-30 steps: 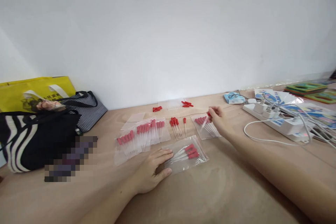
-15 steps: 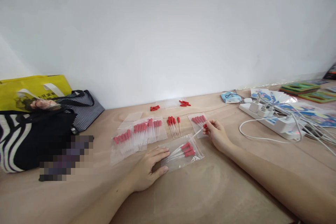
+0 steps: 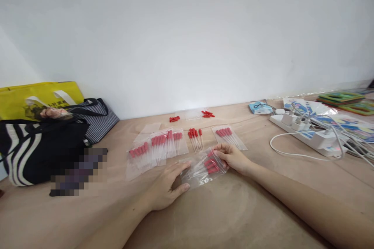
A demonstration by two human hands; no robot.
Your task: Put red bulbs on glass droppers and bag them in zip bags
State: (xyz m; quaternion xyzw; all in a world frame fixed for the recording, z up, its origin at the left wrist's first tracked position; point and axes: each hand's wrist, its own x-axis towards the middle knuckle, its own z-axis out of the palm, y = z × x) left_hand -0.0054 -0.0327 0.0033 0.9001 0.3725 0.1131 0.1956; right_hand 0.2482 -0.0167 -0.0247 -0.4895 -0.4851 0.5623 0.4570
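Note:
A clear plastic bag (image 3: 201, 169) with several red-bulbed droppers inside lies on the wooden table (image 3: 233, 218) in front of me. My left hand (image 3: 166, 184) rests flat on the bag's left end, fingers spread. My right hand (image 3: 232, 157) is at the bag's open right end, fingers pinched on a dropper that goes into the bag. Loose red-bulbed droppers (image 3: 195, 137) lie just behind. A further row of droppers (image 3: 229, 135) lies on a clear bag to the right.
Filled dropper bags (image 3: 156, 148) overlap to the left. Red bulbs (image 3: 208, 114) and clear tubes lie near the wall. Striped and yellow bags (image 3: 43, 140) stand at the left. A white power strip (image 3: 309, 135) with cables and coloured packets are at the right.
My right hand took a dropper from the row on the right and moved down and left to the bag's opening. My left hand stayed on the bag.

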